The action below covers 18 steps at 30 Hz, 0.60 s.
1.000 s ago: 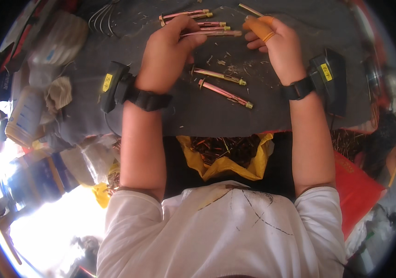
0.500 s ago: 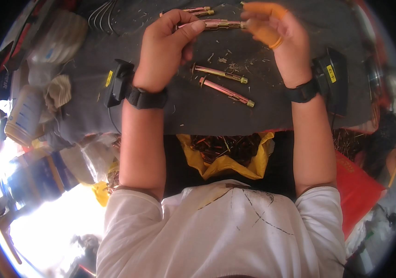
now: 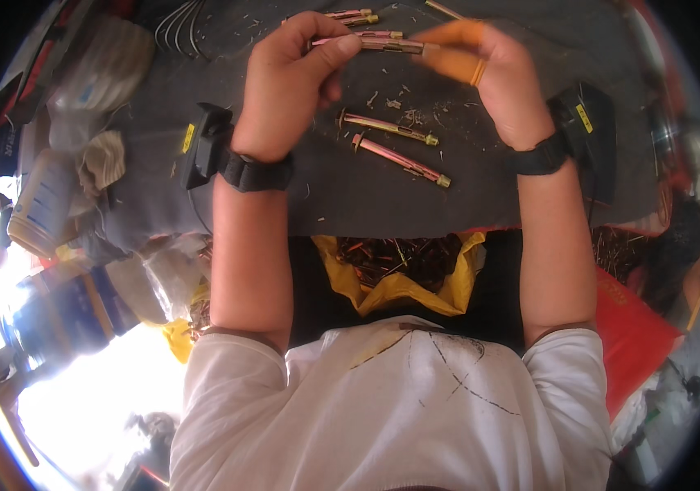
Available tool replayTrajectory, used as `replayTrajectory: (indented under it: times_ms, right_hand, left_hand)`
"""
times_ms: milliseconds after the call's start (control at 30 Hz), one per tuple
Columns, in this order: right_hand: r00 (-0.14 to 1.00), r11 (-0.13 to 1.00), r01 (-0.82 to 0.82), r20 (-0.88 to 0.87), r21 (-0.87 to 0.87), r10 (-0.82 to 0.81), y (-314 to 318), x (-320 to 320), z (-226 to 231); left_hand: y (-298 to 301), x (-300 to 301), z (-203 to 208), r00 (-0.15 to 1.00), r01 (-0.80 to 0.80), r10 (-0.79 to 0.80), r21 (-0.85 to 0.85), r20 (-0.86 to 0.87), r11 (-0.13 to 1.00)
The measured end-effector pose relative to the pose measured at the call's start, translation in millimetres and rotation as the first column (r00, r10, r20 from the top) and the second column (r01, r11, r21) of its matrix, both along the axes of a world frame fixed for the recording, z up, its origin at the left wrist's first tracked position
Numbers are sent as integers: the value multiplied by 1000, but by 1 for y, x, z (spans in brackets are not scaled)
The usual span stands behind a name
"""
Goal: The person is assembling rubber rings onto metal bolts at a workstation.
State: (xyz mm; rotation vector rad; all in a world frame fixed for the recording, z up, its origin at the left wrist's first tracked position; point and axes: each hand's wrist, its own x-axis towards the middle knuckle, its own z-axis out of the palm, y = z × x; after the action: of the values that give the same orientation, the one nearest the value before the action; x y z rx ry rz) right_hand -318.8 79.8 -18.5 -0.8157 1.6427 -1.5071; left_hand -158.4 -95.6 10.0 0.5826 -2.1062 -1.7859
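Note:
My left hand [image 3: 293,82] is closed on a brassy-pink sleeve anchor bolt [image 3: 389,46], thumb on top, its length pointing to the right. At the bolt's right end, my right hand [image 3: 497,78] pinches with thumb and forefinger, both in orange finger covers and slightly blurred. Just behind the held bolt another anchor bolt [image 3: 384,34] shows in part. Nearer to me, two anchor bolts, an upper one [image 3: 387,127] and a lower one [image 3: 401,160], lie side by side on the dark cloth. More anchor bolts [image 3: 354,17] lie beyond my left hand.
The dark grey cloth [image 3: 448,204] covers the work surface and carries small shavings [image 3: 395,105]. A thin rod [image 3: 444,9] lies at the far edge, bent wires [image 3: 184,29] at far left. Below the near edge sits a yellow bag [image 3: 399,295] of metal pieces. A white container [image 3: 43,204] stands left.
My right hand has shifted left and its spread fingers have closed onto the bolt's end. The thin rod at the far edge shows more now. My left hand has barely moved.

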Motion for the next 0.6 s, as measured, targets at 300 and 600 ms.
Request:
replayTrajectory:
  times_ms: [300, 600]
  right_hand:
    - [998, 998, 53, -46, 22, -52, 0, -5, 2]
    - [992, 977, 120, -17, -177, -125, -11, 23, 18]
  left_hand:
    - [-2, 1, 0, 1000, -4, 4, -8, -20, 1000]
    - [-2, 2, 0, 999, -47, 47, -7, -27, 999]
